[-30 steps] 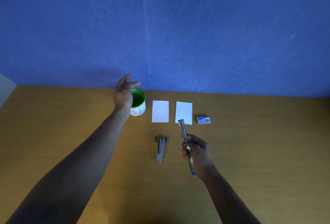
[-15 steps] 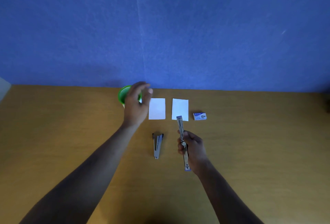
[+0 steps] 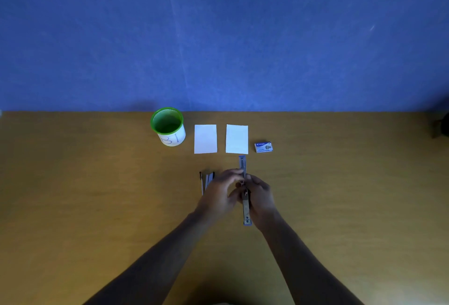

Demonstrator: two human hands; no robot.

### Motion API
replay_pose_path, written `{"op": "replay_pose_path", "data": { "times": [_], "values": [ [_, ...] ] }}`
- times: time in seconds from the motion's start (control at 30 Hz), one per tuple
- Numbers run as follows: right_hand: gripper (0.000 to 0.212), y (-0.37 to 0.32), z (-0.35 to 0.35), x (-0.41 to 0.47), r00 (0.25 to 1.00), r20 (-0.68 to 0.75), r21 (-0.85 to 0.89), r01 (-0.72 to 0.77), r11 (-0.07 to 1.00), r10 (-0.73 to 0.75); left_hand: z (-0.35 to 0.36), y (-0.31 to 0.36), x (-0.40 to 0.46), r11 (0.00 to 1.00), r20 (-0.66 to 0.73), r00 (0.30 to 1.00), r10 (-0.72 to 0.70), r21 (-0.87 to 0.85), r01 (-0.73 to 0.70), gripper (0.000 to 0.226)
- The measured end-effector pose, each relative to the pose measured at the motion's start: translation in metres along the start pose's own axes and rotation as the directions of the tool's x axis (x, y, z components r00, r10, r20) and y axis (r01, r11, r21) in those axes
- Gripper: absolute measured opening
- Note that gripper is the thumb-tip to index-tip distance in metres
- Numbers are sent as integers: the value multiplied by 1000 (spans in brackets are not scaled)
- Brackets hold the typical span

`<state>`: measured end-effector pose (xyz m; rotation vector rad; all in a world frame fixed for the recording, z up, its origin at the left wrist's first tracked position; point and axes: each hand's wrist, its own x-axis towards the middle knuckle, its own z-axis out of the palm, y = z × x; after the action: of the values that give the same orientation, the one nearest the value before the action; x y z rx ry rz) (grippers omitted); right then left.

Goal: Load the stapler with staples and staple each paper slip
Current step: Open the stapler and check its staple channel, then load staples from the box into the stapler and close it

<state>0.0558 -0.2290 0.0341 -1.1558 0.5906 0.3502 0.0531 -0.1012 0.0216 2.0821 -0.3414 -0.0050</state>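
Both hands meet on a long, opened-out silver stapler (image 3: 245, 205) held lengthwise above the table. My right hand (image 3: 261, 197) grips its middle from the right. My left hand (image 3: 218, 195) pinches it from the left, fingers curled at its hinge. A second grey stapler (image 3: 205, 180) lies on the table just left of my left hand, partly hidden by it. Two white paper slips (image 3: 205, 138) (image 3: 237, 138) lie side by side beyond the hands. A small blue staple box (image 3: 263, 147) sits to their right.
A green-rimmed white cup (image 3: 168, 127) stands left of the slips near the blue wall. The brown table (image 3: 97, 195) stretches wide on both sides. A dark object (image 3: 442, 125) shows at the far right edge.
My left hand has come back from near the green cup and down onto the stapler held in my right hand. The right hand kept its hold.
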Motion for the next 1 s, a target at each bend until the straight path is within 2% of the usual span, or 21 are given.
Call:
{"op": "replay_pose_path", "data": {
  "times": [0.13,0.3,0.47,0.6,0.7,0.77,0.9,1.0],
  "values": [
    [25,7,-10,6,999,16,5,-41,999,41,6,-6,1,999,24,999,-37,6,36,17],
    [21,12,-26,18,998,-20,-214,-55,975,52,15,-13,-1,999,68,997,-37,38,34,11],
    [14,3,-41,41,978,-174,-467,25,884,-119,25,-16,-5,993,66,997,-42,110,35,15],
    [14,-22,-50,62,920,-181,-741,105,664,-347,28,-19,-4,978,55,992,-113,183,102,19],
    [22,-40,-51,82,893,-170,-803,119,584,-416,27,-20,-3,972,44,993,-113,214,101,15],
    [35,-49,-48,95,883,-166,-828,117,548,-440,27,-21,-2,962,46,993,-109,256,93,16],
    [60,-56,-39,114,880,-218,-844,47,535,-421,29,-23,-2,942,64,996,-57,334,32,14],
    [63,-52,-32,119,892,-197,-881,22,473,-407,32,-25,-4,945,53,997,-57,324,37,13]
  ]
}}
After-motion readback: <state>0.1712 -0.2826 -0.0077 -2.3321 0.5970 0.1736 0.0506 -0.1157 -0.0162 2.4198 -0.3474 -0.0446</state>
